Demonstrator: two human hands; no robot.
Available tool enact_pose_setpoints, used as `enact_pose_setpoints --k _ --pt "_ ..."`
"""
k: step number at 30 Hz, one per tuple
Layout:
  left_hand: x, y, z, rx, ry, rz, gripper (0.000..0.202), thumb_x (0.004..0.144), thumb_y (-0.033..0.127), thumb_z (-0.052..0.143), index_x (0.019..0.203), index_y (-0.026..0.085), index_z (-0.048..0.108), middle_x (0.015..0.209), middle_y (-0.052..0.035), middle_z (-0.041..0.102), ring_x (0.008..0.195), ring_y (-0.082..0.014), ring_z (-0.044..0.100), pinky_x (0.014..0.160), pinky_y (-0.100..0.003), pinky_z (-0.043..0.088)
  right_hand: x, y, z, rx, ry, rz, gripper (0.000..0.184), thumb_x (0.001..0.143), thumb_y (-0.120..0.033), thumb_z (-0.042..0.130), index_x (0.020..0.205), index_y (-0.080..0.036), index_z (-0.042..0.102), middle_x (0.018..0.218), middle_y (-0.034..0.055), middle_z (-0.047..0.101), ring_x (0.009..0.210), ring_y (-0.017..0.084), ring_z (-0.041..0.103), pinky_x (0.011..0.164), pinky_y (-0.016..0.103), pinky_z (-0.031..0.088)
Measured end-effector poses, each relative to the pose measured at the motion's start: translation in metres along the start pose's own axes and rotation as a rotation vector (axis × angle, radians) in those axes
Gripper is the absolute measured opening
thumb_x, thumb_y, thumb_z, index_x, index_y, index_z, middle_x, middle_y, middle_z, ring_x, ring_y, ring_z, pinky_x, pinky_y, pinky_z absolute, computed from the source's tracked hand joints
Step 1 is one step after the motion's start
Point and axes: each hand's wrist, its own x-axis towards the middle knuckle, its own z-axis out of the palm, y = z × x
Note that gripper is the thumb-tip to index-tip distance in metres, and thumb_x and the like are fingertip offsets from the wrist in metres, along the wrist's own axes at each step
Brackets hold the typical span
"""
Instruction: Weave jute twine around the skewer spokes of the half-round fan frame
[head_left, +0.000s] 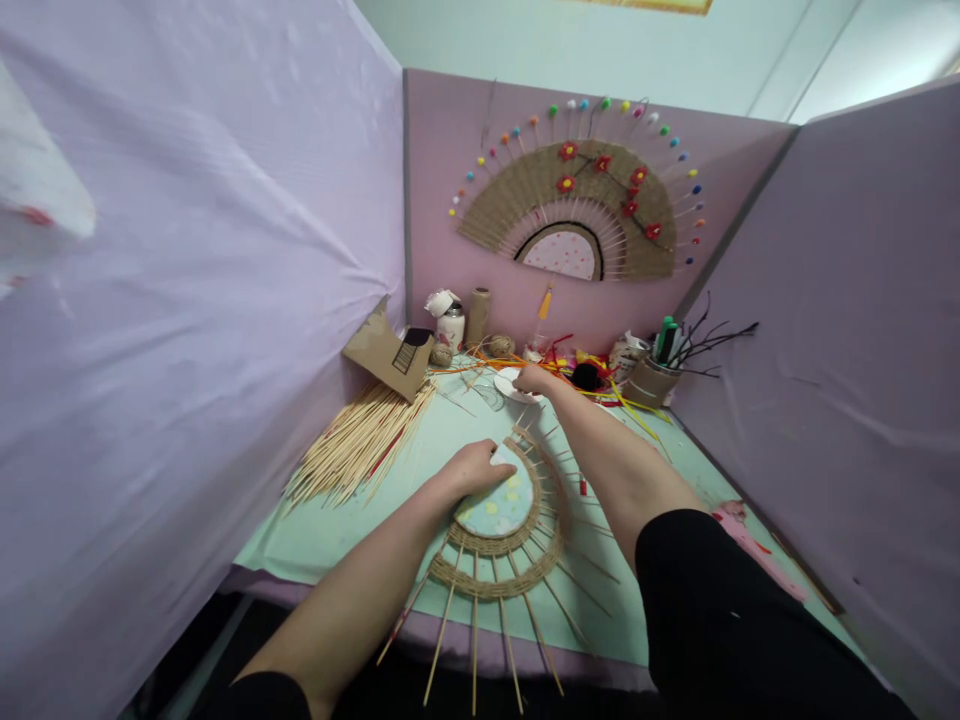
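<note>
Holding markers [665,340] and twigs [741,330], brown cup [652,384], right hand [534,379] at white dish [506,384]

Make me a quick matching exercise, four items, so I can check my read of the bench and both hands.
1. Left hand
2. Right hand
3. Loose sticks
4. Large fan

A. at the white round piece
B. up on the pink back panel
C. on the patterned half-disc
D. straw-coloured, in a pile

Pairs: 1-C, 2-A, 3-D, 4-B
</note>
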Motion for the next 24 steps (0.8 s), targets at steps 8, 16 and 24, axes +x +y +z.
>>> enact_pose_setpoints --k 8,16,24 --pt "0.003 -0.002 0.002 0.040 0.004 0.006 0.047 0.072 0.049 0.057 0.103 0.014 0.063 0.106 -0.0148 0.067 0.094 -0.0283 0.062 0.078 -0.032 0.045 0.000 -0.032 -0.063 0.405 0.134 -0.026 0.011 0.071 -0.014 0.052 0.060 -0.015 0.049 0.045 -0.0034 0.047 0.039 0.005 0.040 0.039 0.016 0.032" --pt "0.003 -0.001 0.000 0.065 0.009 0.010 0.047 0.073 0.050 0.055 0.103 0.014 0.064 0.105 -0.0135 0.067 0.093 -0.0274 0.062 0.076 -0.031 0.045 -0.032 -0.052 -0.144 1.038 0.407 -0.145 0.009 0.074 -0.016 0.049 0.066 -0.018 0.046 0.055 -0.0038 0.054 0.042 0.006 0.044 0.040 0.016 0.035" --pt "-0.001 0.003 -0.003 0.056 0.020 0.005 0.049 0.072 0.050 0.057 0.104 0.014 0.064 0.104 -0.0135 0.067 0.094 -0.0272 0.062 0.077 -0.030 0.046 -0.090 -0.051 -0.186 1.284 0.573 -0.344 0.019 0.075 -0.011 0.039 0.060 -0.016 0.049 0.053 -0.0024 0.051 0.042 0.006 0.043 0.039 0.018 0.031"
